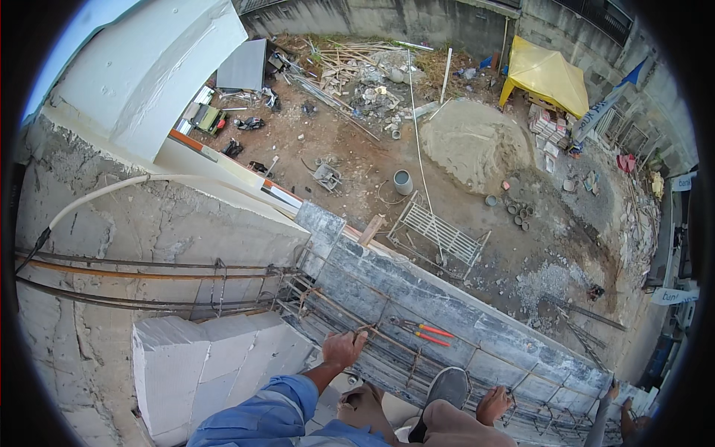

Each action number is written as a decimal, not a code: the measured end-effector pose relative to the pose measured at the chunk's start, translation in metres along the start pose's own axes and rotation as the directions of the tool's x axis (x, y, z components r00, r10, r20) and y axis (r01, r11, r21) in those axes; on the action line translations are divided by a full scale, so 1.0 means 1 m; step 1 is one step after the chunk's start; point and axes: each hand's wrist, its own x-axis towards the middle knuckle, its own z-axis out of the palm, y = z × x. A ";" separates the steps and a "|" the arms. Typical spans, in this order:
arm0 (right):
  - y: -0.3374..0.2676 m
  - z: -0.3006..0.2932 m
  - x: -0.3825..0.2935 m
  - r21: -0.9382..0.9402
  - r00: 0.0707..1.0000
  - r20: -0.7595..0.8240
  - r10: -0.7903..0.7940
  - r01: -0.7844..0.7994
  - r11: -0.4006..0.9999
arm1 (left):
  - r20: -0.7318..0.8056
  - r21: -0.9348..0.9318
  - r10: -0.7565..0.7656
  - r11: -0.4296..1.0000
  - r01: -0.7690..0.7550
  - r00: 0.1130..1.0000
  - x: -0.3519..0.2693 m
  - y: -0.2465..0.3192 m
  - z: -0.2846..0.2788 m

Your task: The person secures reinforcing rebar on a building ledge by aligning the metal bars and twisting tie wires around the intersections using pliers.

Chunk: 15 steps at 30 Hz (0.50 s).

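Note:
My left hand (344, 348), below a blue sleeve, is closed on a steel reinforcing bar (341, 314) of the cage that lies along the formwork. My right hand (494, 404) is at the cage's near side farther right, its fingers curled at the bars; whether they grip one cannot be told. Between the hands, pliers or cutters with red and yellow handles (435, 331) lie on the grey formwork panel (447, 313). My foot in a grey shoe (448, 386) rests at the cage. Long rusty bars (151, 272) run from the cage to the left along the wall.
A white block wall (184, 363) stands at the lower left, with a pale hose (167, 177) above. Beyond the formwork's edge is a drop to a yard with a metal frame (441, 232), a sand pile (475, 145) and a yellow canopy (544, 72). Another person's hands (613, 389) are at far right.

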 end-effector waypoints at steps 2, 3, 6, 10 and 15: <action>0.001 0.001 0.000 -0.017 1.000 0.027 0.000 0.000 1.000 | 0.019 -0.009 -0.011 1.000 0.011 1.000 0.000 0.000 0.000; 0.001 0.002 0.000 -0.030 1.000 0.022 0.013 -0.012 0.999 | 0.014 -0.010 -0.016 1.000 0.016 1.000 0.000 0.000 -0.001; 0.001 0.001 0.001 -0.025 1.000 0.005 -0.005 0.005 1.000 | 0.009 -0.012 -0.013 1.000 0.013 1.000 0.000 0.001 -0.002; -0.001 -0.002 0.001 -0.034 1.000 0.028 -0.014 0.015 0.999 | 0.008 0.027 0.016 0.999 -0.017 1.000 0.000 0.001 -0.003; -0.003 -0.005 0.002 -0.030 1.000 0.025 0.004 -0.003 1.000 | 0.024 0.027 0.001 1.000 -0.002 1.000 0.001 0.003 -0.006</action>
